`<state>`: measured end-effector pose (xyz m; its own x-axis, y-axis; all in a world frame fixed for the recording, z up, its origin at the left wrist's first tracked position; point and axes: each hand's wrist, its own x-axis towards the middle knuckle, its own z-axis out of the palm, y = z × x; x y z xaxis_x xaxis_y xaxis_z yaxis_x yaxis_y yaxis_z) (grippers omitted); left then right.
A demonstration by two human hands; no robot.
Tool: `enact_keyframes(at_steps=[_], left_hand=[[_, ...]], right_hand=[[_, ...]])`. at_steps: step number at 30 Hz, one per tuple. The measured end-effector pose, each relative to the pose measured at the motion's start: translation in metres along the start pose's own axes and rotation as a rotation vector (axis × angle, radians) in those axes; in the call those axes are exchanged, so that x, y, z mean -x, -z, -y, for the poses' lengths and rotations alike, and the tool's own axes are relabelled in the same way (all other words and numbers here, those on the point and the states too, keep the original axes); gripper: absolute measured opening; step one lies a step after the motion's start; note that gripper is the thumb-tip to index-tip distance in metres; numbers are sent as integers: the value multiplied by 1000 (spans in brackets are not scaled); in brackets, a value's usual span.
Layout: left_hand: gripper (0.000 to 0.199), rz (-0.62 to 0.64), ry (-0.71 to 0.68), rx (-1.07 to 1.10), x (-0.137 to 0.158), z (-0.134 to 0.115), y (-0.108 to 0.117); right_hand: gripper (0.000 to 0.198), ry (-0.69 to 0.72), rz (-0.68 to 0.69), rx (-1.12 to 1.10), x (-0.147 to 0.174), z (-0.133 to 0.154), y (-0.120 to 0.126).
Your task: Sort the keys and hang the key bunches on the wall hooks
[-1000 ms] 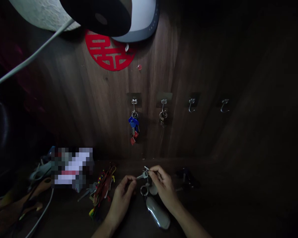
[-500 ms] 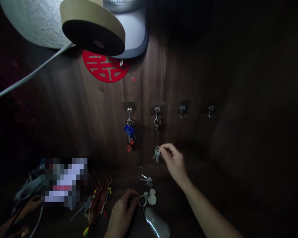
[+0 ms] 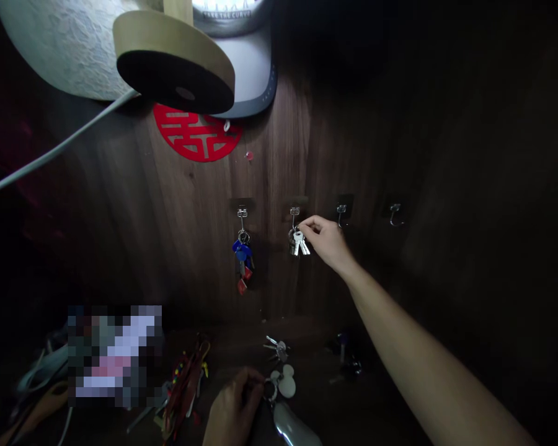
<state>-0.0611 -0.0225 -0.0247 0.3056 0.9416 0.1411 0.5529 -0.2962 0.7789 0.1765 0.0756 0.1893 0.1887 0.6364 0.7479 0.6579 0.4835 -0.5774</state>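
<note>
Nearest, along the desk's front, the left hand (image 3: 235, 406) rests with thumb and forefinger close together at the left rim of a key ring (image 3: 270, 391); in this gloom I cannot tell whether they grip it. Pale round tags (image 3: 287, 381) and a shiny grey fob (image 3: 294, 426) lie with that ring, and loose-fanned keys (image 3: 279, 350) sit beyond, toward the desk's back edge. Beaded cords (image 3: 186, 387) lie to the left.

Past the back edge, on the upright wooden panel, the right hand (image 3: 325, 240) pinches the silver keys (image 3: 301, 243) between thumb and fingertips, just under the second hook (image 3: 294, 212). Half a second ago this bunch hung lower, well below the hooks; now it is up among the darker keys already there. So, I judge, it is parted from the desk bunch and at hook height, though not released. The first hook (image 3: 242, 214) carries blue-and-red-tagged keys (image 3: 242, 253).
</note>
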Motion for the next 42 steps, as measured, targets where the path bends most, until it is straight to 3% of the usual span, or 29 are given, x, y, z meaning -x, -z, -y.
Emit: enact_keyframes(at_steps=[4, 13, 19, 30, 34, 42], left_hand=[[16, 1, 20, -34, -1, 0, 0], [17, -4, 40, -74, 0, -7, 2], [18, 3, 13, -26, 1, -1, 1], [18, -8, -3, -27, 2, -3, 2], [17, -16, -14, -15, 2, -4, 3], [16, -21, -8, -23, 2, -5, 4]], right_hand=[[17, -78, 50, 14, 0, -3, 0], [19, -146, 33, -218, 27, -5, -1], [22, -187, 53, -256, 72, -17, -1], [19, -342, 263, -243, 162, -50, -23], [16, -337, 327, -169, 184, -56, -34], [16, -136, 563, 213, 201, -61, -37]])
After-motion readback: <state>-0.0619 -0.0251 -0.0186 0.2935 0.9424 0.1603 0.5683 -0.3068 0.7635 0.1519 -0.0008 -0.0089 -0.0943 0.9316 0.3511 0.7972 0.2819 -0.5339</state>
